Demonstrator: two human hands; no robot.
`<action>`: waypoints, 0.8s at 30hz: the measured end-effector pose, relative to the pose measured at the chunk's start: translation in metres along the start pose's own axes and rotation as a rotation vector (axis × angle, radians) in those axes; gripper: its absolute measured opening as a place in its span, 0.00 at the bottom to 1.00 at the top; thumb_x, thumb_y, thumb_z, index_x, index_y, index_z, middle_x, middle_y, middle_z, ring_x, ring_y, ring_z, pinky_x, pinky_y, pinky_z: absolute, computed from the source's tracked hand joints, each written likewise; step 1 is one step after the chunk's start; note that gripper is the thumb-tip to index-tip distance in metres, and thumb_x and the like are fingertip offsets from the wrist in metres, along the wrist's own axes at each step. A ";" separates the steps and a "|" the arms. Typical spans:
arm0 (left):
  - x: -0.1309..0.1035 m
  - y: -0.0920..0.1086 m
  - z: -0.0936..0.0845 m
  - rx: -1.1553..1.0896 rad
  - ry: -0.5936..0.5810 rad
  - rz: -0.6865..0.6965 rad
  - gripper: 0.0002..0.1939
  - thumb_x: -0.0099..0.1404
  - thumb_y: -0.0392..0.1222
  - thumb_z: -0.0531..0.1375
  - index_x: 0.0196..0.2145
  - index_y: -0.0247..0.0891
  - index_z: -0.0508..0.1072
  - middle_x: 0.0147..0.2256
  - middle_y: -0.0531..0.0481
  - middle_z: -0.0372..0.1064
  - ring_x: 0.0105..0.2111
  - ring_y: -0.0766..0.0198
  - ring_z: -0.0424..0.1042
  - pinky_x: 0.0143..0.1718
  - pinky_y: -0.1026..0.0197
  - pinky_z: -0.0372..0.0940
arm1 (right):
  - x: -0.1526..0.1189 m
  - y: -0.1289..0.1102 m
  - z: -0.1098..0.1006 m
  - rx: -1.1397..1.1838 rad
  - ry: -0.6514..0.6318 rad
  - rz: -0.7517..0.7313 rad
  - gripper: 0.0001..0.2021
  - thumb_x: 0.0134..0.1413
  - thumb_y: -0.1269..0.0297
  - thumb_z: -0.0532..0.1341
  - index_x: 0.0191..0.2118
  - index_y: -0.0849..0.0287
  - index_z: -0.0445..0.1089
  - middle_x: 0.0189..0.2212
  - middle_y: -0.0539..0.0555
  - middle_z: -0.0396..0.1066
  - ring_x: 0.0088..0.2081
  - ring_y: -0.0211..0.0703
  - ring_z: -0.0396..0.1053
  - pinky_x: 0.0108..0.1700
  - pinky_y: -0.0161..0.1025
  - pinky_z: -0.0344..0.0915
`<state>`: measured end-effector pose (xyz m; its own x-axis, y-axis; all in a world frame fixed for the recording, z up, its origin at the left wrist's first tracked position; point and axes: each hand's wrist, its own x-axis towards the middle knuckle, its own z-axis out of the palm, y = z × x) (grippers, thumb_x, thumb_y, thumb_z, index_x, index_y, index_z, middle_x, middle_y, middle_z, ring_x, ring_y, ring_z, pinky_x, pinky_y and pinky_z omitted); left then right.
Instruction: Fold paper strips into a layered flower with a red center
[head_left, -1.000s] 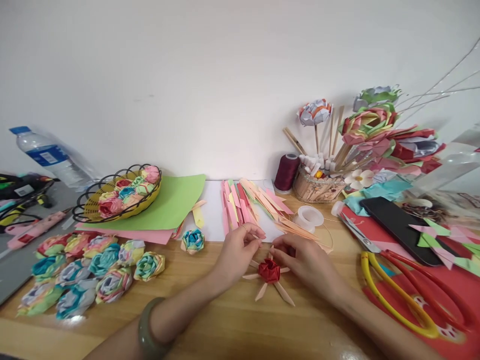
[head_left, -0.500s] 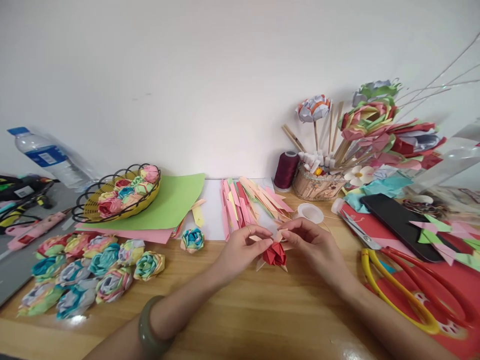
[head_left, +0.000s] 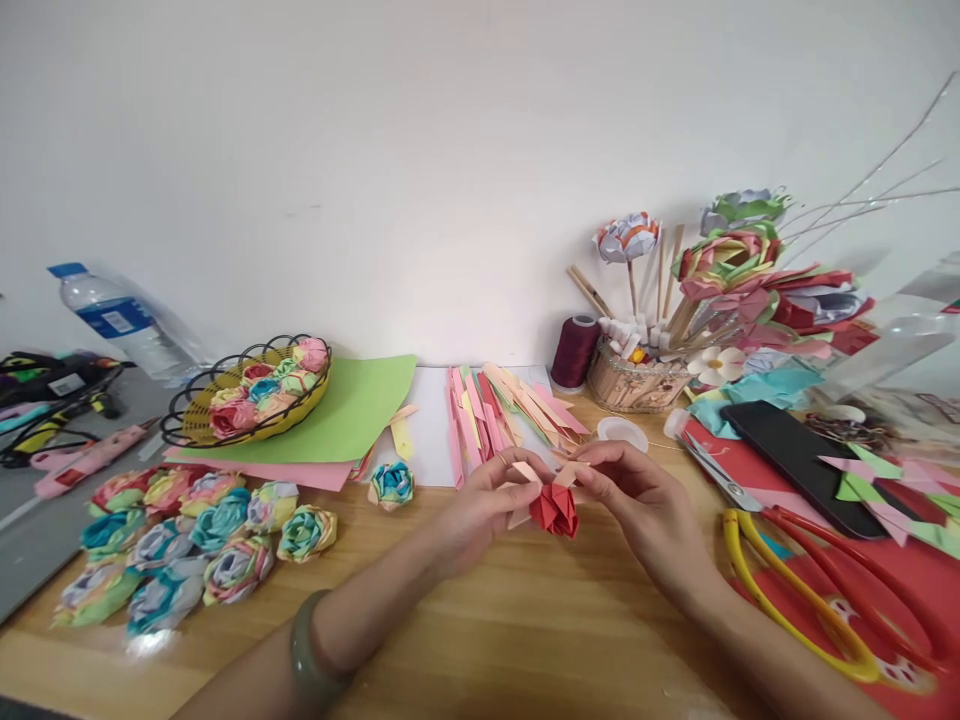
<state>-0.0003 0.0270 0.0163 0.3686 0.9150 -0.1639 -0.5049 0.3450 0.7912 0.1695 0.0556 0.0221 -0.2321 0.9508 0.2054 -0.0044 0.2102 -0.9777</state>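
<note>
A small red folded-paper flower [head_left: 555, 510] with pale peach strips is held up between both hands, above the wooden table [head_left: 480, 640]. My left hand [head_left: 480, 505] pinches its left side, thumb and index finger on the peach paper. On the right, my right hand [head_left: 637, 495] pinches a peach strip at the flower's upper right edge. Behind the hands lie folded strips of pink, red, yellow and peach paper [head_left: 480, 420] on a white sheet. A blue and cream paper rose [head_left: 391, 484] sits to the left of my left hand.
Several paper roses [head_left: 221, 520] lie at left, near a yellow basket [head_left: 191, 418] of roses on green paper [head_left: 360, 400]. Scissors [head_left: 802, 600], a black phone [head_left: 802, 465] and red paper are at right. Thread [head_left: 574, 352] and a stick-filled holder [head_left: 637, 385] stand behind.
The view has shifted slightly, so the table items appear a little lower. The fingertips have moved slightly apart, and the peach strips on the flower now show more clearly between them.
</note>
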 end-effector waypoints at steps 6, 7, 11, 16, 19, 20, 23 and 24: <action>0.001 -0.002 0.002 0.136 -0.022 0.044 0.10 0.53 0.40 0.63 0.34 0.35 0.74 0.32 0.50 0.69 0.32 0.69 0.66 0.36 0.66 0.59 | 0.000 -0.001 0.000 -0.058 -0.007 -0.006 0.10 0.46 0.56 0.61 0.29 0.58 0.66 0.27 0.50 0.64 0.29 0.39 0.64 0.30 0.35 0.64; 0.002 -0.002 0.002 0.141 -0.007 0.048 0.10 0.52 0.40 0.63 0.34 0.36 0.74 0.32 0.50 0.69 0.32 0.69 0.67 0.37 0.65 0.59 | 0.000 -0.001 0.000 -0.047 -0.011 0.019 0.11 0.46 0.55 0.61 0.29 0.58 0.66 0.26 0.50 0.64 0.29 0.39 0.64 0.30 0.35 0.65; 0.002 -0.001 0.002 0.230 0.032 0.102 0.11 0.51 0.43 0.64 0.32 0.35 0.73 0.31 0.50 0.69 0.31 0.69 0.67 0.36 0.65 0.59 | 0.001 -0.001 0.000 -0.032 -0.008 0.091 0.12 0.46 0.54 0.61 0.27 0.58 0.64 0.25 0.49 0.64 0.27 0.37 0.63 0.29 0.34 0.64; 0.000 0.002 0.004 0.391 -0.031 0.110 0.11 0.51 0.43 0.64 0.31 0.35 0.70 0.29 0.52 0.66 0.29 0.70 0.65 0.32 0.66 0.59 | 0.001 -0.001 0.000 -0.046 -0.054 0.127 0.13 0.46 0.53 0.60 0.26 0.59 0.65 0.23 0.48 0.63 0.26 0.36 0.62 0.29 0.33 0.61; 0.000 0.000 0.002 0.476 -0.058 0.151 0.10 0.51 0.41 0.63 0.31 0.35 0.70 0.29 0.52 0.64 0.29 0.70 0.63 0.32 0.66 0.58 | 0.001 -0.001 0.000 -0.037 -0.064 0.163 0.13 0.47 0.54 0.60 0.25 0.59 0.64 0.22 0.48 0.64 0.26 0.36 0.63 0.30 0.34 0.61; 0.000 -0.001 0.001 0.500 -0.066 0.174 0.09 0.52 0.41 0.63 0.31 0.36 0.70 0.29 0.52 0.64 0.30 0.69 0.63 0.32 0.66 0.58 | 0.001 -0.001 0.000 -0.033 -0.061 0.171 0.12 0.47 0.54 0.60 0.25 0.59 0.64 0.22 0.48 0.64 0.26 0.36 0.63 0.31 0.34 0.61; 0.001 -0.005 -0.003 0.545 -0.075 0.249 0.07 0.53 0.40 0.62 0.30 0.36 0.70 0.32 0.49 0.64 0.33 0.66 0.64 0.36 0.63 0.58 | 0.000 0.000 0.001 -0.016 -0.041 0.186 0.12 0.47 0.55 0.60 0.25 0.59 0.65 0.22 0.47 0.64 0.26 0.36 0.63 0.32 0.33 0.61; 0.001 -0.006 -0.003 0.558 -0.074 0.269 0.07 0.53 0.40 0.62 0.30 0.36 0.70 0.33 0.48 0.65 0.35 0.65 0.65 0.37 0.61 0.58 | 0.000 0.000 0.001 -0.011 -0.034 0.191 0.12 0.47 0.55 0.60 0.25 0.59 0.65 0.22 0.47 0.64 0.27 0.36 0.63 0.32 0.33 0.61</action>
<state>0.0008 0.0267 0.0095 0.3486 0.9308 0.1100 -0.1112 -0.0755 0.9909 0.1681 0.0557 0.0220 -0.2603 0.9654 0.0145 0.0534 0.0294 -0.9981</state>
